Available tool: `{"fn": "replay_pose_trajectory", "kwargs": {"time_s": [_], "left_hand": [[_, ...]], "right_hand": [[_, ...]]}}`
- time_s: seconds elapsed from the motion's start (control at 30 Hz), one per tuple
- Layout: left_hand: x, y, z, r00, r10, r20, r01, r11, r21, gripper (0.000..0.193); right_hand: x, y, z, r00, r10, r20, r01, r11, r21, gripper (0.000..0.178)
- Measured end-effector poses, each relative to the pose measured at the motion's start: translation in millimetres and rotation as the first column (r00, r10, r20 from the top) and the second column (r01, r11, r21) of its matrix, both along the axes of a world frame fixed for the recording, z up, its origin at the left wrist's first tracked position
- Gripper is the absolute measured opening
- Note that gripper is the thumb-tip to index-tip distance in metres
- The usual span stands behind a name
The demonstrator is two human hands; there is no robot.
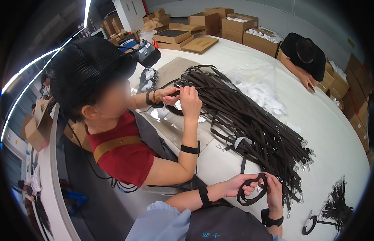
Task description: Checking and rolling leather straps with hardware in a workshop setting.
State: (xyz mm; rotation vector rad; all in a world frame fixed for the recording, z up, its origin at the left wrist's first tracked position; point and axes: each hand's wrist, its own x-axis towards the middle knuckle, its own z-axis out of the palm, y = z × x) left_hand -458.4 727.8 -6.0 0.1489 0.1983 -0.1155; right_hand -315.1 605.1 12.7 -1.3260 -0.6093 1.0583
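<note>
The left hand [236,186] and the right hand [274,192] had fingers clamped on a coiled dark strap [249,202], which was at the near side of the worktop [331,140], close to the strap pile [251,116].

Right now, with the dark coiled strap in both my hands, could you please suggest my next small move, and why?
I would probably steady the coiled strap with your left hand and snug it with your right hand: both hands are on it, and it forms an open ring rather than a tight bundle.
</note>
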Motion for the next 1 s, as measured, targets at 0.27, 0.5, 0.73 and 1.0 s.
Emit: {"fn": "replay_pose_trajectory", "kwargs": {"time_s": [0.27,0.5,0.73,1.0], "left_hand": [[1.3,1.2,-2.9,1.000,-0.014,0.003,0.015,1.000,-0.019,0.028],[1.0,0.4,-4.2,1.000,-0.012,0.000,0.012,1.000,-0.013,0.028],[0.8,-0.5,-2.1,1.000,-0.010,-0.009,0.010,1.000,-0.001,0.027],[-0.1,0.0,0.5,1.000,0.005,-0.011,-0.005,1.000,0.005,0.027]], "right_hand": [[0.1,-0.1,-1.5,1.000,-0.006,-0.016,0.006,1.000,-0.001,0.032],[0.7,-0.6,-4.5,1.000,-0.004,-0.026,0.004,1.000,0.003,0.032],[2.0,-3.1,-7.8,0.998,-0.013,-0.061,0.014,1.000,0.023,0.035],[-0.2,-1.0,-10.6,0.995,-0.059,-0.085,0.064,0.996,0.058,0.036]]}}
